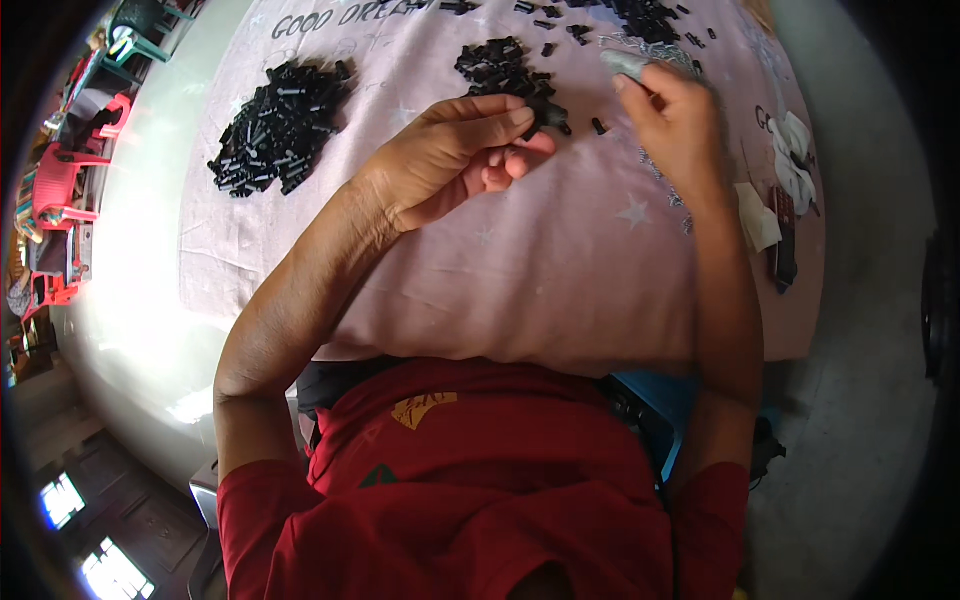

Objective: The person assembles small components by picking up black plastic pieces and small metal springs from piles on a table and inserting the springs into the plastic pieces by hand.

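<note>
My left hand (465, 150) is closed, with thumb and fingers pinching a small black plastic piece (548, 118). Just beyond it lies a heap of similar black pieces (495, 65). My right hand (680, 120) is at the edge of a heap of thin silvery metal bits (640, 44). A grey wrap (624, 64) covers one fingertip of that hand, and the thumb is drawn up close to it. Whatever lies between those fingertips is too small to make out. One loose black piece (599, 126) rests on the cloth between my hands.
A pink cloth (520, 290) with stars covers the table. Larger heaps of black pieces lie at the left (280, 125) and far right (645, 18). By the right edge are a white crumpled cloth (793, 165) and a dark remote control (783, 240). Red chairs (60, 185) stand off to the left.
</note>
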Available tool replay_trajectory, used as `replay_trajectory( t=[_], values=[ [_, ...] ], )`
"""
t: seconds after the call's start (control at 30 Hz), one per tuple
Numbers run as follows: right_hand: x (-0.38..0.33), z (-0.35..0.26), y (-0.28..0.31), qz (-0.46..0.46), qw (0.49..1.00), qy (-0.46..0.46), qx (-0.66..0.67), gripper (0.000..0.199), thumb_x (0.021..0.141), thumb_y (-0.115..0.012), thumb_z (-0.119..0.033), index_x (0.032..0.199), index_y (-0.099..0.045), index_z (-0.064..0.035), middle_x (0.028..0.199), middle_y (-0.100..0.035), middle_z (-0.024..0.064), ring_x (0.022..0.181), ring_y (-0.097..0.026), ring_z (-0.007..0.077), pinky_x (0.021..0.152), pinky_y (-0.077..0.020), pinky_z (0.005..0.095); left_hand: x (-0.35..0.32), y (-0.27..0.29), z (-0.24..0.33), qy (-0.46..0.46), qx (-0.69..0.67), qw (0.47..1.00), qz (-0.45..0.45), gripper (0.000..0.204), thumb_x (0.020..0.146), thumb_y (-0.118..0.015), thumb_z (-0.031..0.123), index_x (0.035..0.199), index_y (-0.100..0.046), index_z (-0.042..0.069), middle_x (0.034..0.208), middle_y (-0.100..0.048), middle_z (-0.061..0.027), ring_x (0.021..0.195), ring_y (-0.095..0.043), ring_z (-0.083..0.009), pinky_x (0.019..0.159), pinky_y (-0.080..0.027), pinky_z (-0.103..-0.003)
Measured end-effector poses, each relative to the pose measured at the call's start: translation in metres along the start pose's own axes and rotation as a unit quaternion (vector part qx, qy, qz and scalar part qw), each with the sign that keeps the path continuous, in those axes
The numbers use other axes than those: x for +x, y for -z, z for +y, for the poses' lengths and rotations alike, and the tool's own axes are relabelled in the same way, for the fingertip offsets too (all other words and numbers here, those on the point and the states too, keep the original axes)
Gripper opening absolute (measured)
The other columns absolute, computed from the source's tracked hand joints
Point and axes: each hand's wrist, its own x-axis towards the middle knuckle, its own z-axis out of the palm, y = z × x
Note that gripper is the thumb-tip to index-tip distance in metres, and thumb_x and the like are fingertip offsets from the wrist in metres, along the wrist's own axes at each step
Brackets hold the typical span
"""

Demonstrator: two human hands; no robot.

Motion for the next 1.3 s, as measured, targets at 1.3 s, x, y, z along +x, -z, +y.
replay_trajectory(
  t=[1.3],
  values=[
    [-0.023, -0.062, -0.009, 0.071, 0.971, 0.083, 0.214, 0.014, 0.083, -0.076, -0.001, 0.097, -0.076, -0.0013, 0.078, -0.068, 0.0019, 0.062, -0.051, 0.0068, 0.058, -0.0422, 0.0221, 0.011, 0.01, -0.009, -0.032, -0.143, 0.976, -0.162, 0.017, 0.103, -0.06, 0.023, 0.107, -0.061, 0.007, 0.093, -0.073, -0.0097, 0.065, -0.061, -0.0058, 0.054, -0.045, -0.018]
  ],
)
